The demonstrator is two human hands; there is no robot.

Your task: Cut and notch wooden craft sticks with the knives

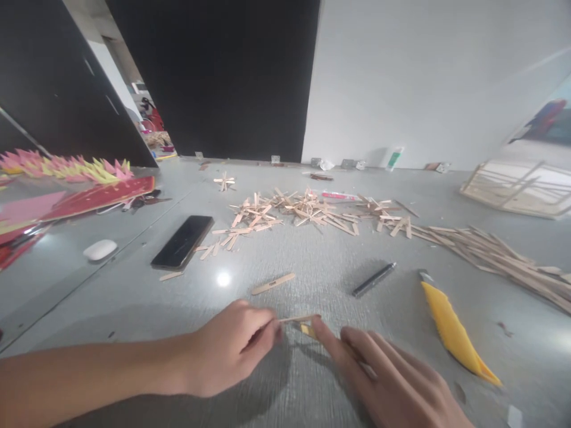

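In the head view my left hand pinches one end of a thin wooden stick low at the centre. My right hand is at the stick's other end, its index fingertip against it. Under that fingertip shows a small yellow piece with a greyish tip; most of it is hidden by my right hand, whose other fingers are curled. A flat wooden stick with a dark mark lies on the grey table just beyond my hands.
Beyond lie a phone, a white case, a heap of cut sticks and a dark pen. On the right are a yellow-wrapped tool, long sticks and a stick frame. Red and pink paper pieces lie left.
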